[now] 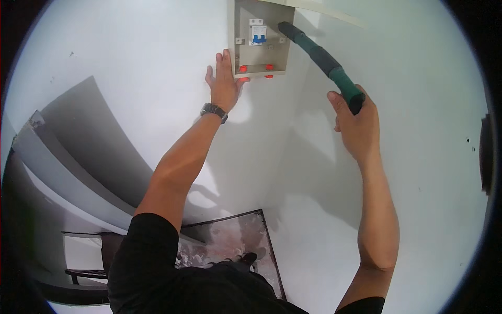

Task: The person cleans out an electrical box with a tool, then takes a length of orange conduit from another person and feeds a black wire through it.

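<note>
A shallow beige metal electrical box (260,69) is on the wall at the top middle. Inside it sits a white circuit breaker (258,34) with a blue switch. Orange-red bushings (269,67) line the box's lower edge. My left hand (225,86) rests open beside the box's lower left corner, fingers spread upward. In my right hand (361,118) is a long green and black power screwdriver (323,58), gripped at its near end. Its dark front end reaches the box's right side; whether it touches a screw there cannot be seen.
A beige cable trunking (329,13) runs right from the box's top. Curved grey steps or ledges (68,162) stand out at the left. Below lies a dusty reddish floor (225,235) with a dark edge. Several small holes mark the right wall near a dark object (486,154).
</note>
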`<state>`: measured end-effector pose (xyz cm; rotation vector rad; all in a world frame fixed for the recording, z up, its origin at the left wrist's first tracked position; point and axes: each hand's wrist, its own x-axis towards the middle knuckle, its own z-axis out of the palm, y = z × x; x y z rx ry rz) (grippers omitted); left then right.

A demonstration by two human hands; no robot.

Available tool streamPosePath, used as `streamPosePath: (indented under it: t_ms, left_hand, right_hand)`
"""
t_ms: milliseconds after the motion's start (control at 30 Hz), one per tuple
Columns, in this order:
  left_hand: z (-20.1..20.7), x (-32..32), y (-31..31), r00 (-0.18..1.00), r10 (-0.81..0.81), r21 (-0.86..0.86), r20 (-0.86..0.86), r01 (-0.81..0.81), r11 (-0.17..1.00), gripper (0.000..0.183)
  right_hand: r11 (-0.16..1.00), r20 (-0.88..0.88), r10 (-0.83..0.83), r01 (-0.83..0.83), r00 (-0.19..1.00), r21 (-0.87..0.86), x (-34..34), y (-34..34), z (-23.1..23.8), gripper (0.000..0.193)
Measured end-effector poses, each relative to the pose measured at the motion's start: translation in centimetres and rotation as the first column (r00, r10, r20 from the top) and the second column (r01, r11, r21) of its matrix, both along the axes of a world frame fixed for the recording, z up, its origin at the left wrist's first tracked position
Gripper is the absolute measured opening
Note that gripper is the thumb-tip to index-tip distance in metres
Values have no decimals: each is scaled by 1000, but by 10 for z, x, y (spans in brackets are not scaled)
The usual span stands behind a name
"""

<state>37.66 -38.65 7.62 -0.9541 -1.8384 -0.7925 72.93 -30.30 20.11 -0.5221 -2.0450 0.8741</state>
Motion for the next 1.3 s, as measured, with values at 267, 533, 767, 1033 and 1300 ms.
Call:
streamPosePath:
  t_ms: [267,533,767,1033,1300]
  left_hand:
    - [1,-5,2,999,20,-5,33,-20,1000,99]
    - [-1,-11,8,998,32,7,51,-32,999,99]
    - [-8,-16,9,999,-37,28,33,36,999,97]
    - [-8,-18,29,997,-33,31,68,31,999,99]
    - [75,124,88,-327,-917,945,226,301,126,38]
  right_hand:
    - [996,55,-41,37,998,83,-35,13,25,37]
    - [990,79,-41,30,996,140,-53,18,39,37]
    - [969,123,-79,47,989,243,-58,25,30,36]
    - [782,147,-188,58,971,620,-103,85,42,18]
    - [977,132,-94,66,987,205,-85,105,23,29]
